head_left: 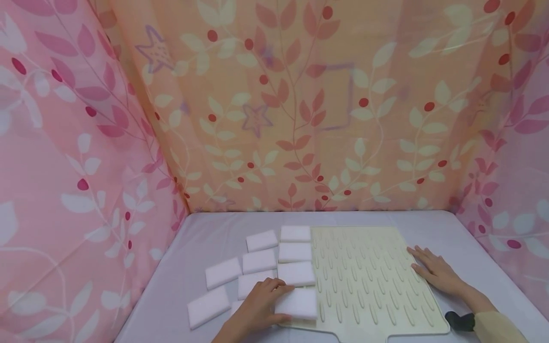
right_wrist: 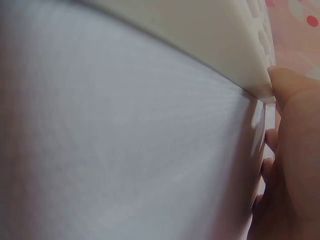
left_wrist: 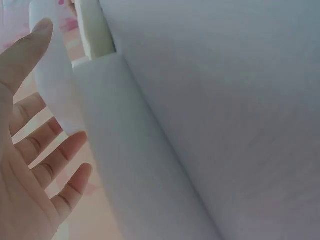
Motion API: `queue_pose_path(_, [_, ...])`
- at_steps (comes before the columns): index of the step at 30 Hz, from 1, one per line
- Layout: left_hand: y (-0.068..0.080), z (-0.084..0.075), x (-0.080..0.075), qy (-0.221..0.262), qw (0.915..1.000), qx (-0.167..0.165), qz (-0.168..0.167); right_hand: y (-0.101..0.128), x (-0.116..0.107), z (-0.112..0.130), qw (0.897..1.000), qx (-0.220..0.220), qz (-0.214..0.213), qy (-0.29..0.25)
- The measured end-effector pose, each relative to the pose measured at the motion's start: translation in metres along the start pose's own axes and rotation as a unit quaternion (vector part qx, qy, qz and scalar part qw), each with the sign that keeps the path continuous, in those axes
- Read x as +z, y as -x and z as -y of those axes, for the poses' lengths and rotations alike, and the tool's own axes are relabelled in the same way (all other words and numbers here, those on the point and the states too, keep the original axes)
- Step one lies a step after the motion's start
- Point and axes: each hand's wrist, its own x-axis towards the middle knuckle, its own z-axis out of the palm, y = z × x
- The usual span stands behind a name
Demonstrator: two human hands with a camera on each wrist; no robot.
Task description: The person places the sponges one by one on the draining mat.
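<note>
Left hand [head_left: 261, 305] lies flat, fingers relaxed and near straight, fingertips on the near sponge [head_left: 297, 303] at the mat's [head_left: 369, 281] front-left corner. No grip; palm rests on the tabletop [head_left: 180, 267] just left of that sponge. Left wrist view shows spread fingers [left_wrist: 55, 165] beside white foam, nothing held.

Right hand [head_left: 433, 271] lies flat on the mat's right edge, fingers extended, pointing toward the mat's middle, holding nothing. Right wrist view shows the thumb [right_wrist: 290, 90] against the mat's edge; whether it presses or just touches, cannot tell.

Mat: cream, ribbed, sits centre-right on the tabletop, running from the front edge toward the back. Four sponges in a column along its left edge: far one [head_left: 295, 233], second [head_left: 294, 252], third [head_left: 296, 273], then the near one under the left fingertips.

More sponges loose on the tabletop left of the mat: [head_left: 262, 240], [head_left: 259, 261], [head_left: 222, 273], [head_left: 208, 307], and one [head_left: 253, 282] just beyond the left hand's knuckles. Floral curtain [head_left: 300, 105] walls the back and both sides.
</note>
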Motion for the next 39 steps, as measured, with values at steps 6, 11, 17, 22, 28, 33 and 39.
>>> queue_pose_path(6, [-0.002, 0.0, 0.002, -0.013, 0.9999, -0.005, 0.008, 0.001, -0.001, 0.001, 1.0, -0.003, -0.002, -0.002])
queue_pose_path(11, [-0.004, 0.0, 0.001, -0.021, 0.9997, -0.01, 0.008, 0.001, -0.001, 0.001, 1.0, -0.002, -0.002, -0.002])
queue_pose_path(17, [-0.005, 0.001, 0.003, -0.038, 0.9992, -0.011, 0.0, 0.001, -0.001, 0.0, 1.0, 0.003, 0.003, -0.004])
queue_pose_path(22, [-0.007, 0.001, 0.006, -0.038, 0.9991, -0.016, 0.011, 0.001, -0.001, 0.0, 1.0, 0.003, 0.002, -0.002])
queue_pose_path(28, [-0.008, -0.001, 0.005, -0.04, 0.9987, -0.026, 0.016, 0.0, -0.001, -0.001, 1.0, 0.0, 0.001, 0.003])
queue_pose_path(33, [-0.005, -0.001, -0.001, -0.037, 0.9985, -0.036, 0.021, 0.0, -0.002, 0.002, 1.0, 0.0, 0.002, -0.005])
queue_pose_path(39, [0.009, 0.009, -0.009, -0.044, 0.9975, -0.054, -0.011, 0.001, -0.002, 0.003, 1.0, 0.0, 0.001, -0.003])
